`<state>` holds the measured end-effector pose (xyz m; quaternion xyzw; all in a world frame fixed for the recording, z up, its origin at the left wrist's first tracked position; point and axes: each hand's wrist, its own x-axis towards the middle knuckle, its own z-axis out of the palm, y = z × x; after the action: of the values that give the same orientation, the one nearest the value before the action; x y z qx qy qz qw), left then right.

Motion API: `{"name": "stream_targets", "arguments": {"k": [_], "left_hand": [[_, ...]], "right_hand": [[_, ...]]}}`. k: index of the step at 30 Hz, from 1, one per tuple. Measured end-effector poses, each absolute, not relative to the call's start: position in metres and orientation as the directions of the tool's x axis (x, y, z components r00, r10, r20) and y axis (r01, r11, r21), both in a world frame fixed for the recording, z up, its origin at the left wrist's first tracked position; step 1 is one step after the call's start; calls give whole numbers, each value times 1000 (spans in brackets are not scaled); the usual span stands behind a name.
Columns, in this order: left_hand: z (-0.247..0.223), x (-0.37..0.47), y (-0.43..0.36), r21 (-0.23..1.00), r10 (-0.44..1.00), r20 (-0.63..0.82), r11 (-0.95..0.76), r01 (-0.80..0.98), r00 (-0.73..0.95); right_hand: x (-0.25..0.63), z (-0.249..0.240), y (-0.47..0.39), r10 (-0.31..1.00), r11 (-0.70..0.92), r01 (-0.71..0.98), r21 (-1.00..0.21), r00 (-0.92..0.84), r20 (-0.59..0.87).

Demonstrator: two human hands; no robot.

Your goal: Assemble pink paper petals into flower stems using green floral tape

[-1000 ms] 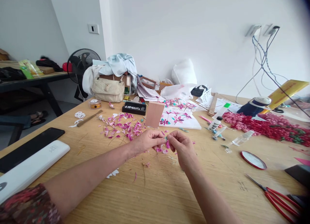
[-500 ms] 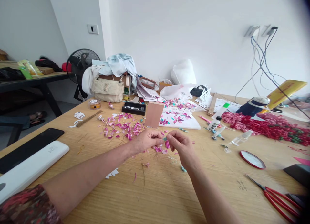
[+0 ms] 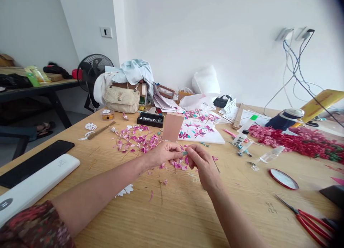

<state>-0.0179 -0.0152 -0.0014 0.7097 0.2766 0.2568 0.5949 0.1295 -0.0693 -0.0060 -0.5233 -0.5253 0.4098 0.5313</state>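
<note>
- Teal in colour, a small piece (image 3: 184,153) sits between the fingertips of the person's two hands, on the near side of the brown board (image 3: 172,128) that stands on the counter (image 3: 172,219).
- The left hand (image 3: 168,152) pinches the piece between thumb and forefinger; the right hand (image 3: 200,160) grips its other end in a similar pinch, the remaining fingers curled.
- Pink petals (image 3: 146,142) are scattered left of the brown board, and more lie on the board's near side, close by the hands.
- A black tray (image 3: 149,124), just left of the board, has small whitish pieces in it, too small to tell apart.
- Farther left of the board, a clear round tub (image 3: 107,114) shows something orange inside.
- Right of the board are a green-capped bottle (image 3: 247,124) and a labelled bottle (image 3: 239,139) with a black cap; how full either is cannot be told.
- A clear spray bottle (image 3: 271,154) is farther right of the board, its contents hard to make out.
- Right of the board and nearer the person, a red-rimmed dish (image 3: 284,179) has a whitish inside; whether that is a filling or its own base cannot be told.
</note>
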Motion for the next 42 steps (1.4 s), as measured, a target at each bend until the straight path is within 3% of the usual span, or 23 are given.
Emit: {"name": "stream_targets", "arguments": {"k": [3,8,11,17,21,29,34,42], "left_hand": [[-3,-19,-14,987,692,8,-121,104,722],[-3,-19,-14,990,679,-2,-101,95,734],[-2,-20,-13,999,698,-26,-6,42,716],[-1,-23,-8,942,677,-50,276,-190,734],[-2,-25,-4,902,680,-70,356,-244,730],[-8,-23,0,865,763,13,316,-390,646],[-9,-24,0,856,685,-5,380,-351,729],[-4,-27,1,872,705,13,339,-353,709]], "right_hand": [[129,-8,-68,989,127,86,-988,69,133],[127,-12,-67,979,130,106,-986,145,145],[126,-11,-68,974,142,92,-986,163,155],[120,-8,-69,994,-1,30,-1000,-108,-4],[121,-10,-68,993,-42,92,-995,-105,-52],[122,-9,-68,996,45,178,-983,-80,31],[122,-11,-67,996,61,252,-966,-77,43],[140,-16,-59,986,167,442,-882,-54,159]]}}
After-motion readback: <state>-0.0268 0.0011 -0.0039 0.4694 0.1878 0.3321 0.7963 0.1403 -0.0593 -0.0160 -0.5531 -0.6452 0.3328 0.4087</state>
